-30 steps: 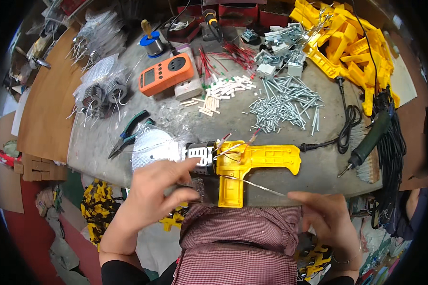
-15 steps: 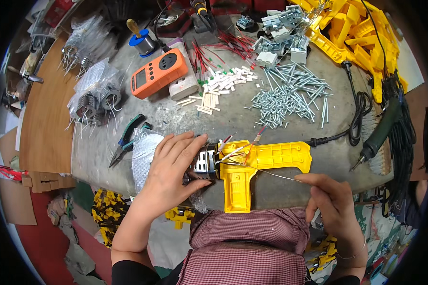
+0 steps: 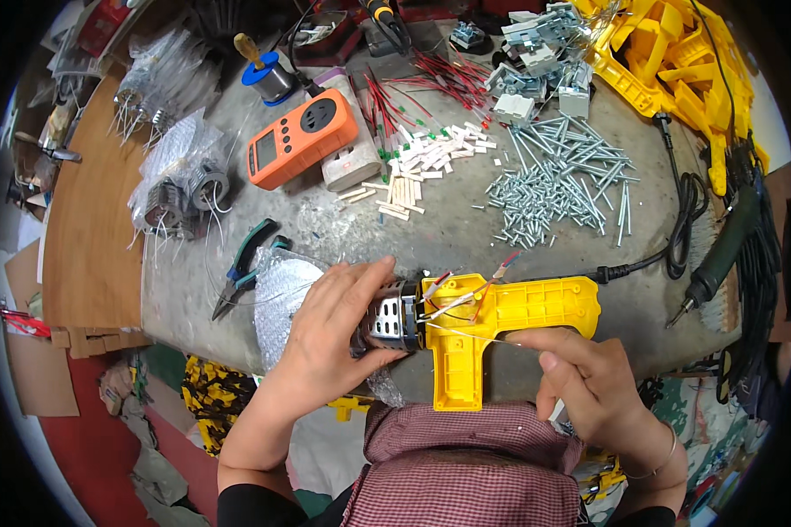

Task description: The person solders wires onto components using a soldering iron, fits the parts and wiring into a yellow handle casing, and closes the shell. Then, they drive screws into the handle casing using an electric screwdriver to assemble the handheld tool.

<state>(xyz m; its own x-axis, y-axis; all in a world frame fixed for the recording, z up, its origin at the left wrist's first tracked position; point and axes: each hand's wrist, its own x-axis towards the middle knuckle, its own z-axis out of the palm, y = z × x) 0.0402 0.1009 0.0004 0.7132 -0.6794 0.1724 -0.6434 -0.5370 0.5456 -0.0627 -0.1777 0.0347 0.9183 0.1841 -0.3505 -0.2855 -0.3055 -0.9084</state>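
My left hand (image 3: 330, 325) is wrapped round a slotted metal barrel (image 3: 393, 316) lying on the workbench. The barrel's right end meets an open yellow plastic housing half (image 3: 457, 373), with a handle stretching right and a shorter arm toward me. White, red and blue-tipped wires (image 3: 466, 297) rise from the housing's middle. My right hand (image 3: 593, 378) is at the handle's near edge, index finger extended and other fingers curled, holding a thin wire (image 3: 475, 335) that runs from the barrel's end. Part of this wire is hidden by the finger. Bubble wrap (image 3: 281, 299) lies under my left hand.
Pliers (image 3: 246, 268) lie left of the bubble wrap. Beyond are an orange meter (image 3: 299, 140), white sleeves (image 3: 435, 149) and piled screws (image 3: 567, 180). A soldering iron (image 3: 716, 255) and black cable (image 3: 655, 250) are right. Yellow housings (image 3: 677, 70) fill the far right.
My right index finger has moved left along the thin wire, closer to the housing. The bench and everything on it sit slightly lower and farther right in view. My left hand keeps its grip.
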